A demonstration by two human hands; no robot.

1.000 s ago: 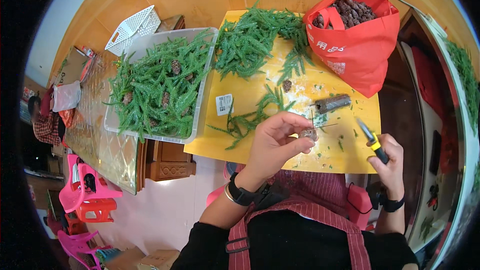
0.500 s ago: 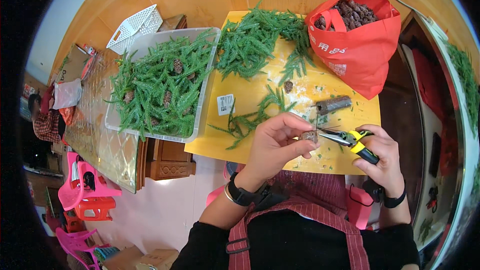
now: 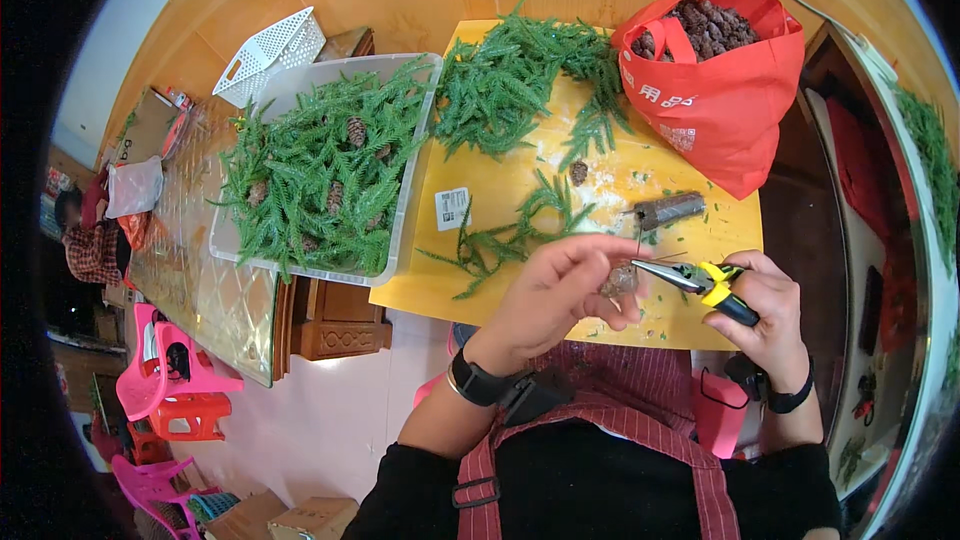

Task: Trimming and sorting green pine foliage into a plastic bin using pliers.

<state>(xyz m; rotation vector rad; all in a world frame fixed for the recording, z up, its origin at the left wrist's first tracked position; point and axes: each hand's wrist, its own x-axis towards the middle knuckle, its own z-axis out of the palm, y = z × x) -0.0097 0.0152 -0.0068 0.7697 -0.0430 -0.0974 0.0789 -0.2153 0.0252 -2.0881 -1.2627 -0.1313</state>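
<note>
My left hand [image 3: 562, 292] has its fingers curled around a small brown pine cone [image 3: 621, 280], which is blurred and partly covered by them. In my right hand [image 3: 765, 305] is a pair of long-nose pliers [image 3: 716, 292] with yellow and black handles. The jaws reach the pine cone's edge, where a thin dark wire stands up. Just beyond the hands lies a dark wrapped roll [image 3: 670, 210] with thin wires at its end. Another small pine cone [image 3: 578, 173] rests farther back, and a green artificial pine sprig [image 3: 490, 248] lies left of my hands.
Artificial pine branches [image 3: 510, 80] are piled at the yellow table's [image 3: 440, 285] back. A red bag [image 3: 705, 105] of pine cones stands at the back right. To the left is a clear plastic bin [image 3: 405, 210] with greenery and cones. A person [image 3: 92, 240] is at far left.
My left fingers have shifted on the pine cone, with the thumb raised from its earlier pinch. The pliers stay nearly in place at the cone.
</note>
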